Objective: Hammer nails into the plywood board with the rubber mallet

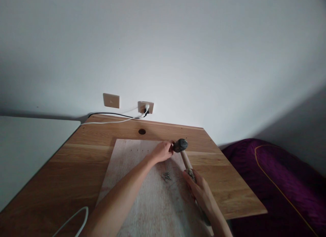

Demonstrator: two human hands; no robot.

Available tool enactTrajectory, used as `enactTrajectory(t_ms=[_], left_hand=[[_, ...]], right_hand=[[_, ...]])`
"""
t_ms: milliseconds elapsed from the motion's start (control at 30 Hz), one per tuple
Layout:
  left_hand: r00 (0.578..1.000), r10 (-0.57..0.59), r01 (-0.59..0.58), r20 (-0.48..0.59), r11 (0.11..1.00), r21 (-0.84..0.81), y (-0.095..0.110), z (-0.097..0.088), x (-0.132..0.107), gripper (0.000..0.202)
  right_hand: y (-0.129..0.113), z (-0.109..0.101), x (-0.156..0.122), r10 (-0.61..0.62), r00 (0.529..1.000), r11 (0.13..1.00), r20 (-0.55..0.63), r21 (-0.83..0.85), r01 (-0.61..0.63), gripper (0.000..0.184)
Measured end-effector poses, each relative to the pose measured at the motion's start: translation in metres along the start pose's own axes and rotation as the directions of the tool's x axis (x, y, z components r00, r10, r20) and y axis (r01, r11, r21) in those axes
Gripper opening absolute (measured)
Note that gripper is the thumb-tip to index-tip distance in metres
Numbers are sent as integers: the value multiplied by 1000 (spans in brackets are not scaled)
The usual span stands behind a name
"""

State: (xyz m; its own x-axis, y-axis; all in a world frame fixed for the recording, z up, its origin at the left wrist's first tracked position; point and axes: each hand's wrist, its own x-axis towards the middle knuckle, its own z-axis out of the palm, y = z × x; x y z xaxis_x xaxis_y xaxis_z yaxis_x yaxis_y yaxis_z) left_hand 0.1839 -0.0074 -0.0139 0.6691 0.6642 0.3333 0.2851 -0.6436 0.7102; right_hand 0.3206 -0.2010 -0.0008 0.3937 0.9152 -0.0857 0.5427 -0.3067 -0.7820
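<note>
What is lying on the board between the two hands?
In the head view, a small heap of nails lies on the board between the left hand and the right hand, which grips the hammer.

The brown wooden tabletop (76,155) carried a big pale board (132,182) in its middle. A white cord (73,218) lay by the near left corner. A round hole (142,131) sat near the far edge.

Likely a home: wooden desk (76,155), wall socket (145,107).
</note>
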Motion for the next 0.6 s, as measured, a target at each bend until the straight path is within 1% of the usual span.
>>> enactTrajectory(t_ms=[133,300,467,600], left_hand=[[1000,15,-15,-7,1000,-3,-2,1,0,38],[1000,27,-27,-7,1000,-14,-4,2,1,40],[1000,21,-21,1,1000,-12,-3,1,1,39],[1000,14,-14,15,1000,-10,-2,0,0,37]], right_hand=[[-1,0,-1,18,1000,1000,11,0,-18,48],[-1,0,0,24,1000,1000,-3,-11,-24,48],[1,0,2,30,999,999,11,-17,-30,50],[-1,0,1,36,999,999,8,-13,-36,51]])
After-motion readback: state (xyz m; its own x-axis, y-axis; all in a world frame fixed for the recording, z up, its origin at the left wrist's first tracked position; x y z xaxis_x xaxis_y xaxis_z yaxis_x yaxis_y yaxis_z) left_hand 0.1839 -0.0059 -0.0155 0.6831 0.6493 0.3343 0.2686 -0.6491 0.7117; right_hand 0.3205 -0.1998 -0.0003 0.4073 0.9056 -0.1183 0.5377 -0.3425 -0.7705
